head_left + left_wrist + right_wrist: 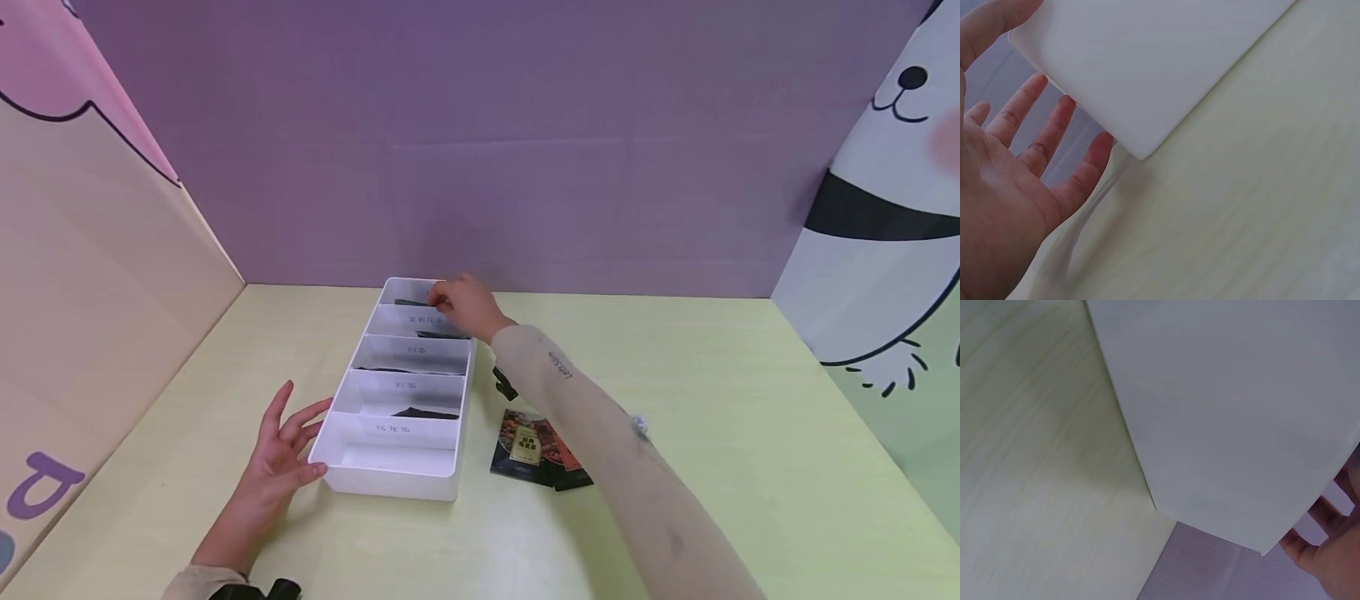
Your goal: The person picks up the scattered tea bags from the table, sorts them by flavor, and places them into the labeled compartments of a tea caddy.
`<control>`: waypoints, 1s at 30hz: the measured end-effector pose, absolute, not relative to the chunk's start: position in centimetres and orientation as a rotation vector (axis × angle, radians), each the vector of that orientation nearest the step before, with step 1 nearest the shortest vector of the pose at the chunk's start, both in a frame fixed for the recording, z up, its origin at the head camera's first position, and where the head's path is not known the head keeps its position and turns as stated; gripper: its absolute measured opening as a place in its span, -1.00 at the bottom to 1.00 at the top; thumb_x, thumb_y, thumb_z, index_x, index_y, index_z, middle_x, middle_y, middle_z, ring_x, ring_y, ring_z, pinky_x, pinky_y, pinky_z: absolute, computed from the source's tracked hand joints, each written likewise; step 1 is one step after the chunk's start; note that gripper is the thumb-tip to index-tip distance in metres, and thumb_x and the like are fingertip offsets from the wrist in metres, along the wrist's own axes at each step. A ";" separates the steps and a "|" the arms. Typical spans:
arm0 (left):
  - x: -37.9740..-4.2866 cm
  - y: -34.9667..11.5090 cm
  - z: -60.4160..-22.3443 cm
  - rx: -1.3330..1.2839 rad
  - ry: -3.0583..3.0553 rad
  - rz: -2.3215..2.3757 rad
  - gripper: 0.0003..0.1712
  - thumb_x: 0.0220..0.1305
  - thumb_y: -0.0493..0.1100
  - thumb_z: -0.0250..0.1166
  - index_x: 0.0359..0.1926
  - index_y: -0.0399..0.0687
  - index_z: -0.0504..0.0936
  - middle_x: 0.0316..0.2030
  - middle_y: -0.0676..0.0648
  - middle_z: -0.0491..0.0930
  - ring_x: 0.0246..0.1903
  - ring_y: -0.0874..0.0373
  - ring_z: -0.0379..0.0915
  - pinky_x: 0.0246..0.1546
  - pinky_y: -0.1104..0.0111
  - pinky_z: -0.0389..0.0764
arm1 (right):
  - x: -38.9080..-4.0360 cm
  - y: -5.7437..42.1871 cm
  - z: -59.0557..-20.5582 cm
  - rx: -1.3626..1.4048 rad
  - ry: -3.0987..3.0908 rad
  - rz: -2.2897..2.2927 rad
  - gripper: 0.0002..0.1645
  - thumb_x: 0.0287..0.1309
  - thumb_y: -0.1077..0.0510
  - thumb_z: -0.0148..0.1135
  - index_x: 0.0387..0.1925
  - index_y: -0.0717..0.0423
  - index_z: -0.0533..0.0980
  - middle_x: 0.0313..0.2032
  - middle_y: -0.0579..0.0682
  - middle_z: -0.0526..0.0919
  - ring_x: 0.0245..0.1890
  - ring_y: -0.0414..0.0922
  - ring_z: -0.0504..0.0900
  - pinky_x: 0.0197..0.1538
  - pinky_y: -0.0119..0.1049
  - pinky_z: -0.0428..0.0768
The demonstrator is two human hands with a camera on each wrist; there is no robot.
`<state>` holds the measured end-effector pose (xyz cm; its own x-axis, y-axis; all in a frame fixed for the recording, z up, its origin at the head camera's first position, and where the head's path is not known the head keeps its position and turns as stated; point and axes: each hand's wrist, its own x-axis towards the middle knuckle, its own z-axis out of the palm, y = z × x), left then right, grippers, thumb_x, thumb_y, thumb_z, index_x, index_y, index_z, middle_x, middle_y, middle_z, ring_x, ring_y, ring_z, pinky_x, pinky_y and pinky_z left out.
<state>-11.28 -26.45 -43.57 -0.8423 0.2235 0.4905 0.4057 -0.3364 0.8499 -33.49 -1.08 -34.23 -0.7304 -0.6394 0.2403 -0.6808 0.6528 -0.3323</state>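
- Hands work at opposite ends of the white tray (392,485): the left hand (279,467) has its fingers spread, thumb and fingertips against the near left corner, without wrapping round it.
- The right hand (467,307) is bent over the far compartment, fingertips down beside the dark sachet (408,302) there; whether they pinch it or merely touch it, I cannot tell.
- Tray position: flat on the counter (697,392), left of the right forearm, its five compartments running away from the person. Dark sachet edges show in the four farther ones.
- Beside the tray's right wall, on the counter, a sachet with a gold label (525,446) overlaps a red-labelled sachet (564,457), partly covered in view by the right forearm.
- Handling, as I judge it: the sachets look light, thin and flexible, with a slick film that may slide between fingertips. Pinch one by its top edge, or slip a nail under a corner when it lies flat; squeezing the middle could crumple it.
- The tray seems to be stiff, light plastic, likely to skid if knocked. Steady it by a corner or the outer walls, rather than the thin dividers.
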 end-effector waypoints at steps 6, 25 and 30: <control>-11.4 -26.4 -43.6 -0.801 -1.759 -2.315 0.22 0.05 -0.77 -0.02 0.59 0.19 -0.19 0.33 0.06 0.39 0.24 0.21 0.39 0.07 0.39 0.55 | -33.6 -0.7 -34.0 1.193 -2.777 0.490 -0.68 0.40 0.28 0.09 0.08 0.11 0.63 0.04 -0.01 0.69 0.12 -0.04 0.58 0.34 -0.17 0.31; -11.6 -26.4 -43.5 -0.835 -1.751 -2.319 0.21 0.06 -0.77 -0.03 0.58 0.21 -0.17 0.34 0.05 0.38 0.24 0.20 0.38 0.07 0.38 0.55 | -32.6 -0.2 -33.9 1.195 -2.914 0.138 -0.47 0.53 -0.06 -0.09 0.41 -0.05 0.37 0.37 0.05 0.34 0.43 0.11 0.14 0.40 0.15 0.14; -11.6 -26.5 -43.6 -0.880 -1.704 -2.325 0.22 0.05 -0.78 -0.01 0.58 0.20 -0.14 0.35 0.01 0.38 0.25 0.17 0.38 0.08 0.38 0.55 | -31.9 0.5 -33.5 1.264 -2.890 0.191 -0.46 0.54 -0.07 -0.10 0.42 -0.02 0.35 0.39 0.06 0.30 0.45 0.10 0.08 0.43 0.10 0.05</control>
<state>-11.56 -26.53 -43.59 -0.8222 0.2302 0.5206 0.4271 -0.3552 0.8315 -31.88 0.52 -33.53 -0.6798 -0.7327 0.0310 -0.7304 0.6727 -0.1184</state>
